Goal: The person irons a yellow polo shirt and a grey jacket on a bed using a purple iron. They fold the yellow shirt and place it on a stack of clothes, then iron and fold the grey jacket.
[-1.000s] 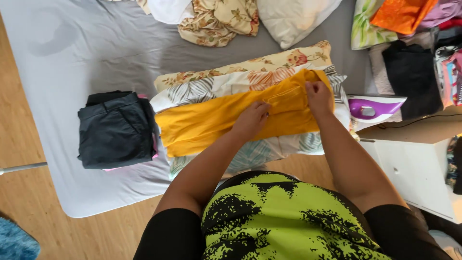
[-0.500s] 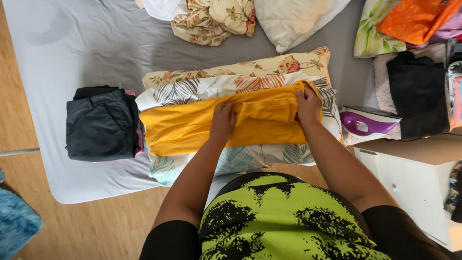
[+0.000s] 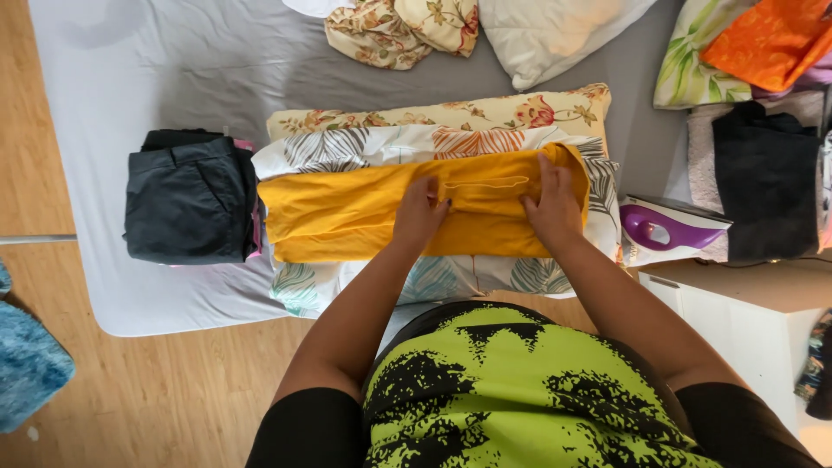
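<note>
As both hands slid inward, left hand (image 3: pixel 421 212), right hand (image 3: pixel 551 206), flat on yellow garment (image 3: pixel 347 217), seemingly pressing.

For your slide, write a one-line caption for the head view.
Both hands, left hand and right hand, press flat on a folded yellow garment on a leaf-patterned pillow, beside folded dark trousers.

Yellow garment (image 3: pixel 347 212): folded into a long flat band, lying crosswise; under left hand (image 3: pixel 422 212) and right hand (image 3: pixel 552 204), both pressed flat on its right half, most cloth extending left of them.
</note>
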